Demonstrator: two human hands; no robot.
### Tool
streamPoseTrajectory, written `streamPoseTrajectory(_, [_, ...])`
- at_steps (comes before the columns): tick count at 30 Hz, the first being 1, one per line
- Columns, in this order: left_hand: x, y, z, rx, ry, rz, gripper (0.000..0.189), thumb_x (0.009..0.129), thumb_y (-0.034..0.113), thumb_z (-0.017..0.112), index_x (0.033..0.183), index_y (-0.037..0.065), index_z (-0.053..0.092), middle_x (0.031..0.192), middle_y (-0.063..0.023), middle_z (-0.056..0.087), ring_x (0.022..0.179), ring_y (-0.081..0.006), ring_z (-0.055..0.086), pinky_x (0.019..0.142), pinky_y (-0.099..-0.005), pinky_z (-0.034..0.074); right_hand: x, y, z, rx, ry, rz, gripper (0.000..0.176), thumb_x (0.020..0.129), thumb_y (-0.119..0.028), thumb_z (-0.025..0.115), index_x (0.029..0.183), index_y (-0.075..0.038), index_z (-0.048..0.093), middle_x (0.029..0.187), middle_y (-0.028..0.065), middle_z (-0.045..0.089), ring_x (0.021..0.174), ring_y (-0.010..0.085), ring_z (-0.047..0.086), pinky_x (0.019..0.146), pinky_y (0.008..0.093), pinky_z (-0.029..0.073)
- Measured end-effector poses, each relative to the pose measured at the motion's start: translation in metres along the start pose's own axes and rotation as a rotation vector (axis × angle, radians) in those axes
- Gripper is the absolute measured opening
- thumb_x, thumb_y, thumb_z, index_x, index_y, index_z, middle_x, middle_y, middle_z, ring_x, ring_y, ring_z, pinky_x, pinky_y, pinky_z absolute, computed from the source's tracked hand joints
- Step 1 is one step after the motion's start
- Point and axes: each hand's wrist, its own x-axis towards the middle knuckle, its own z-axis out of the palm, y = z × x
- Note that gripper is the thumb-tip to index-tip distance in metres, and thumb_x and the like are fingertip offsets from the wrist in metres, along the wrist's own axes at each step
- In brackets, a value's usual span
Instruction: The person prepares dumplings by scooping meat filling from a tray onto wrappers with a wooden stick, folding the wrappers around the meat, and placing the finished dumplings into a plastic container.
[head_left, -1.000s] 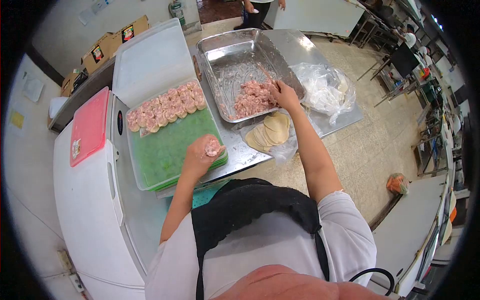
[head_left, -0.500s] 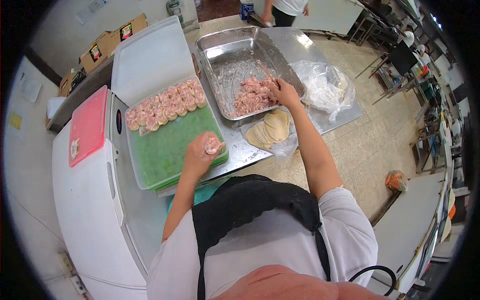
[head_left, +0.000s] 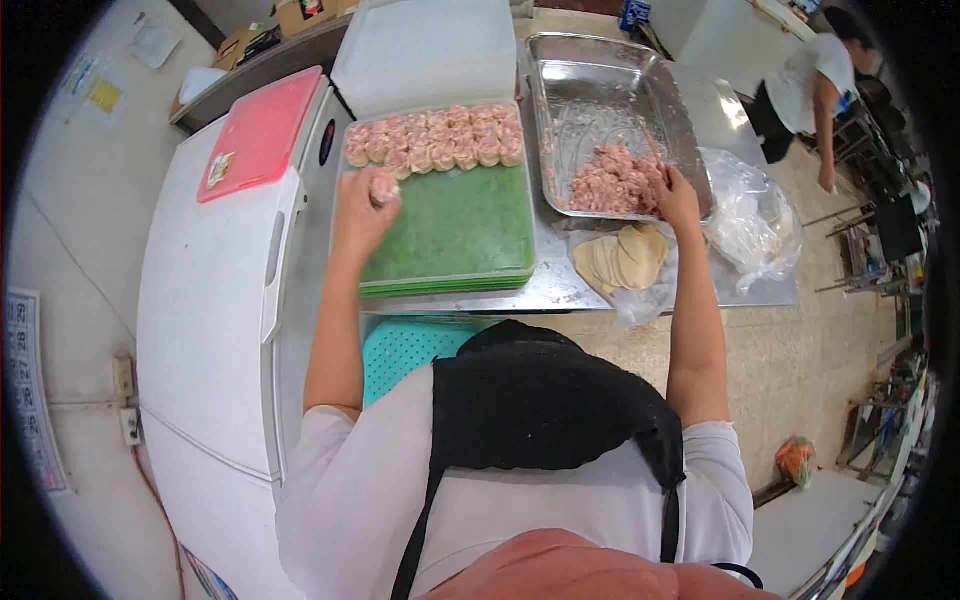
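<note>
My left hand (head_left: 361, 222) is closed around a meat-filled dumpling (head_left: 383, 186) with its filling facing up. It is over the left side of the green tray (head_left: 455, 225), just below rows of open-topped dumplings (head_left: 437, 140) along the tray's far end. My right hand (head_left: 681, 197) grips a thin brown spatula (head_left: 649, 140) at the near right corner of a deep steel pan (head_left: 590, 85). Pink minced meat (head_left: 612, 182) is heaped in the pan beside that hand. Round pale dumpling wrappers (head_left: 628, 258) lie fanned on plastic just in front of the pan.
A clear plastic bag (head_left: 752, 220) lies right of the pan on the steel table (head_left: 560, 290). Left stands a white freezer (head_left: 225, 300) with a red lid (head_left: 262, 130) on top. Translucent lids (head_left: 425, 55) stand behind the tray. A person (head_left: 810, 85) is at the far right.
My left hand has carried the dumpling from the tray's near right corner to its left side, near the rows. My right hand stays at the pan. The view has turned; the other person appears farther right.
</note>
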Motion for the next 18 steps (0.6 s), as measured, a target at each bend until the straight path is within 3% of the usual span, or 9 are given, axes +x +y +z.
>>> streamPoseTrajectory(2, [0.008,-0.013,-0.016,0.142,0.03,-0.078,0.048,0.071,0.015,0.075,0.113,0.006,0.055,0.096,-0.0118,0.062,0.092,-0.026,0.061,0.076,-0.0341,0.049,0.002,0.007,0.004,-0.007,0.019,-0.024,0.045,0.088,-0.043,0.056,0.113,-0.006,0.06,0.098,0.0232,0.065,0.094,0.0406,0.061,0.08,0.0436,0.047])
streamPoseTrajectory(3, [0.011,-0.014,-0.02,0.134,-0.033,-0.234,0.056,0.072,0.018,0.075,0.121,0.007,0.05,0.099,-0.0137,0.064,0.095,-0.0282,0.061,0.078,-0.0367,0.048,0.002,0.005,0.002,-0.013,-0.009,0.008,0.045,0.088,-0.042,0.055,0.112,-0.005,0.06,0.098,0.0236,0.064,0.094,0.041,0.061,0.08,0.0443,0.047])
streamPoseTrajectory(4, [0.014,-0.014,-0.02,0.141,-0.033,-0.233,0.056,0.072,0.018,0.075,0.121,0.007,0.05,0.099,-0.0137,0.064,0.095,-0.0282,0.061,0.078,-0.0367,0.048,0.001,0.003,0.002,-0.006,-0.011,0.009,0.045,0.088,-0.042,0.055,0.112,-0.005,0.06,0.098,0.0236,0.064,0.094,0.041,0.061,0.08,0.0443,0.047])
streamPoseTrajectory(6, [0.02,-0.013,-0.016,0.119,-0.082,-0.227,0.067,0.074,0.018,0.073,0.132,0.01,0.04,0.115,-0.0159,0.06,0.101,-0.0326,0.059,0.087,-0.0401,0.045,-0.001,0.001,0.001,0.003,0.043,-0.025,0.044,0.089,-0.042,0.055,0.111,-0.005,0.06,0.097,0.0241,0.064,0.094,0.0415,0.061,0.079,0.0447,0.047])
streamPoseTrajectory(9, [0.031,-0.015,-0.002,0.101,-0.116,-0.233,0.078,0.073,0.017,0.073,0.138,0.009,0.031,0.121,-0.0188,0.058,0.107,-0.0359,0.058,0.091,-0.0408,0.044,-0.003,-0.001,0.001,-0.019,0.049,-0.014,0.043,0.089,-0.041,0.055,0.112,-0.005,0.059,0.098,0.0244,0.064,0.094,0.0419,0.061,0.08,0.0451,0.047])
streamPoseTrajectory(13, [0.041,-0.033,0.009,0.119,-0.126,-0.137,0.08,0.073,0.017,0.074,0.138,0.006,0.029,0.12,-0.0203,0.058,0.11,-0.0384,0.056,0.093,-0.0412,0.044,-0.001,0.009,0.006,-0.031,0.098,-0.026,0.046,0.088,-0.038,0.056,0.118,-0.004,0.058,0.102,0.0246,0.064,0.097,0.0416,0.06,0.083,0.0447,0.047])
streamPoseTrajectory(15, [0.047,-0.026,0.008,0.036,-0.227,-0.317,0.082,0.071,0.007,0.073,0.14,0.004,0.029,0.132,-0.021,0.05,0.119,-0.0337,0.052,0.096,-0.036,0.043,0.0,0.012,0.007,-0.038,0.113,-0.041,0.046,0.088,-0.038,0.056,0.119,-0.004,0.057,0.103,0.0247,0.063,0.098,0.0415,0.06,0.084,0.0444,0.047])
streamPoseTrajectory(16, [0.051,-0.028,0.009,0.039,-0.232,-0.314,0.082,0.071,0.007,0.073,0.14,0.004,0.029,0.132,-0.021,0.05,0.119,-0.0337,0.052,0.096,-0.036,0.043,-0.001,0.012,0.007,-0.046,0.127,-0.059,0.047,0.088,-0.037,0.057,0.121,-0.003,0.057,0.105,0.0248,0.063,0.099,0.0414,0.06,0.085,0.0442,0.047])
streamPoseTrajectory(18, [0.059,-0.035,0.013,0.175,-0.149,-0.096,0.082,0.071,0.008,0.074,0.14,0.003,0.029,0.133,-0.0207,0.049,0.121,-0.0332,0.05,0.099,-0.037,0.041,-0.002,0.009,0.005,-0.035,0.11,-0.035,0.047,0.088,-0.037,0.057,0.121,-0.004,0.057,0.104,0.0246,0.063,0.099,0.0414,0.06,0.084,0.0444,0.047])
